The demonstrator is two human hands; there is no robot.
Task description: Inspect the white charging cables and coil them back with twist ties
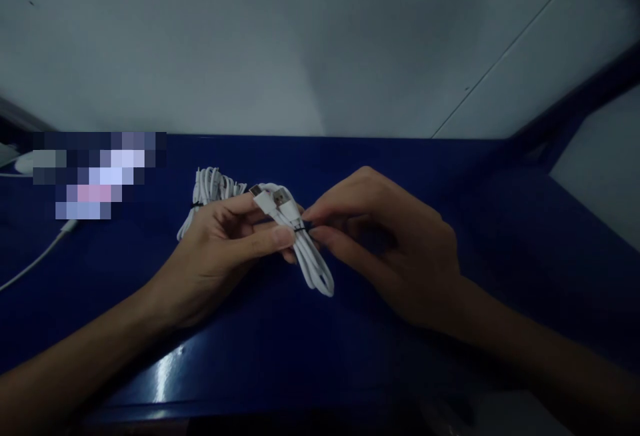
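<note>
A folded white USB cable is held in my left hand, its thumb pressed on the bundle. Two metal-tipped plugs lie side by side at the bundle's upper end, and its loops hang toward the lower right. Around the middle runs a thin black tie. My right hand reaches in from the right, thumb and forefinger pinched at the tie's end beside the cable. Behind my left hand, partly hidden by it, lies a pile of similar white cables, with a black tie visible there too.
A blue glossy table lies beneath my hands, with a pale wall along its back edge. At the left, a blurred-out bright object has a white cord running from it. A white rounded item lies beside it.
</note>
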